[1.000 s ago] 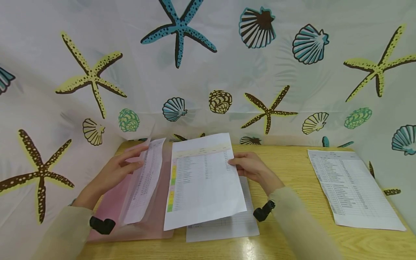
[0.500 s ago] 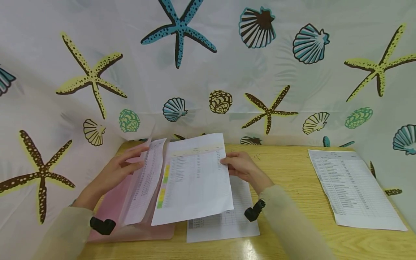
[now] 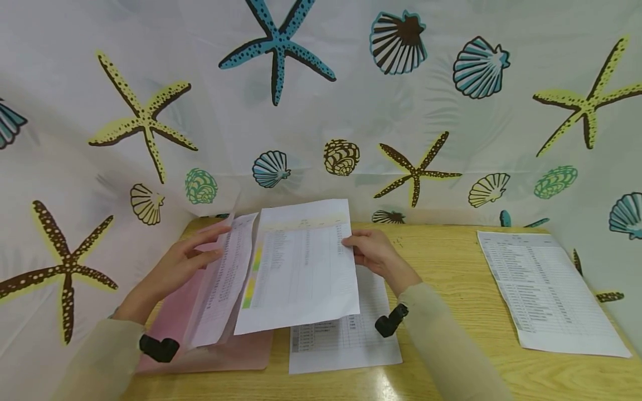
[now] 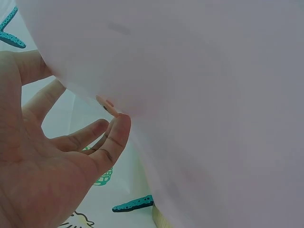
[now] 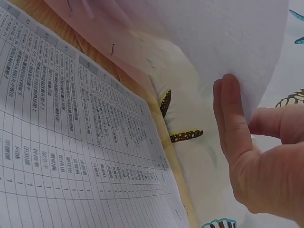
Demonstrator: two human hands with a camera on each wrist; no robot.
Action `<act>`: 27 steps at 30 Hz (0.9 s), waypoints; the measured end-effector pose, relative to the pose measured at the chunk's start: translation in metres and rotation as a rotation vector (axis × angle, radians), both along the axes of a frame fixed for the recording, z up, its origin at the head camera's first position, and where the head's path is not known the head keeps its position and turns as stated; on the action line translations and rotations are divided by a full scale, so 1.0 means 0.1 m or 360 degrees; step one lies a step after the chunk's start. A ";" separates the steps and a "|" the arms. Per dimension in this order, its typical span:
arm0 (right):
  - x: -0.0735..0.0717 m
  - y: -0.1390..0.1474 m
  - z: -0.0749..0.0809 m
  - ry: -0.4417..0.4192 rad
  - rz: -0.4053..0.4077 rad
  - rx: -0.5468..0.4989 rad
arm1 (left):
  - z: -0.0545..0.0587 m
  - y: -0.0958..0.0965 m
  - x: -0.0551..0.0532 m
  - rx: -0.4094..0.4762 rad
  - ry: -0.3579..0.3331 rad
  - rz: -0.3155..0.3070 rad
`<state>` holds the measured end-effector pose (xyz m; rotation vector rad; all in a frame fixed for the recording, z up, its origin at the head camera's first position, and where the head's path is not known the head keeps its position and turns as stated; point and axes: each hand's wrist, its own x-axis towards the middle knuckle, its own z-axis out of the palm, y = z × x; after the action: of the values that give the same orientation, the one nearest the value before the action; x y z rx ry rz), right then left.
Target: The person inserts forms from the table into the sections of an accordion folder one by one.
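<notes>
In the head view a pink translucent plastic folder [image 3: 256, 353] lies at the left of the wooden table. My left hand [image 3: 185, 262] holds its raised flap [image 4: 204, 118] by the edge, thumb and fingers at the rim in the left wrist view. A printed sheet [image 3: 233, 273] leans along the flap's inner side. My right hand [image 3: 373, 250] pinches another printed sheet [image 3: 306, 284], with yellow and green blocks down its left side, by the right edge. This sheet is raised and tilted, its left edge overlapping the folder. Below it, a third printed sheet [image 3: 346, 351] lies partly covered.
Another printed sheet [image 3: 546, 289] lies at the right side of the wooden table [image 3: 436, 256]. A white curtain [image 3: 311, 122] with starfish and shells surrounds the back and sides.
My right hand has moved left with the pinched sheet, bringing it over the folder, then slightly up. More of the sheet beneath shows. My left hand has kept its place on the flap.
</notes>
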<state>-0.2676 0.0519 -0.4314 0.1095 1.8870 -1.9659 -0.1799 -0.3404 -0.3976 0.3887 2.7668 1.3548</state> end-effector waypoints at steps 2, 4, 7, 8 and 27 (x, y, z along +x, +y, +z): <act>0.00 0.00 0.01 0.0002 -0.0011 -0.0007 | 0.00 0.00 0.00 0.0002 0.0005 -0.0003; 0.00 -0.01 0.01 0.0006 -0.0006 0.0001 | 0.00 0.00 0.00 -0.0001 0.0005 0.0000; 0.02 -0.04 -0.01 0.0024 0.0014 0.0021 | -0.01 0.00 0.00 -0.0002 0.0002 -0.0004; 0.03 -0.06 -0.01 0.0033 0.0025 0.0028 | -0.01 0.00 0.00 -0.0005 0.0000 -0.0004; 0.13 -0.23 -0.02 0.0095 0.0129 0.0203 | -0.01 0.00 -0.01 -0.0010 0.0009 -0.0007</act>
<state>-0.2550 0.0289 -0.4337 0.0104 2.0219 -1.8142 -0.1811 -0.3403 -0.3989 0.3987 2.7722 1.3453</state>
